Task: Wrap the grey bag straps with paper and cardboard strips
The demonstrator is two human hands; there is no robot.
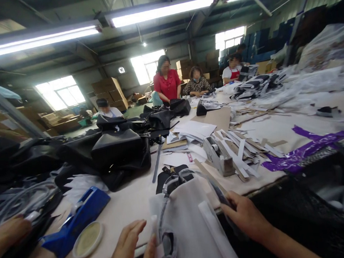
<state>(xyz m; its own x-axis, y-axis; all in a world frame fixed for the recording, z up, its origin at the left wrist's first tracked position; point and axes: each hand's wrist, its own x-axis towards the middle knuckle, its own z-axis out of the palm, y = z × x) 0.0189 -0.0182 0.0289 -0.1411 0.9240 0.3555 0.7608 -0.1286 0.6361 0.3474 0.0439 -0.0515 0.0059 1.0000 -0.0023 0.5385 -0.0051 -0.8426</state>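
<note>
In front of me, at the table's edge, is a black handbag [187, 223] covered in whitish wrapping, its wrapped handles at the far end. My left hand [130, 247] is beside its left side, fingers stretched and apart, the thumb close to a white strip and a wrapped ring-like part there. Whether the thumb touches it I cannot tell. My right hand [246, 214] grips the bag's right edge, with fingers bent over dark material under clear film. Left of my left hand stand a blue tape dispenser [75, 222] and a round shallow dish [88, 239] with a yellowish surface.
Black bags [116, 145] are heaped at the left. A grey tape dispenser [220, 155] stands by paper strips [241, 151]. Purple film [307, 150] hangs near a dark bin at right. Another person's hand [13, 233] works at far left. Several co-workers are across the table.
</note>
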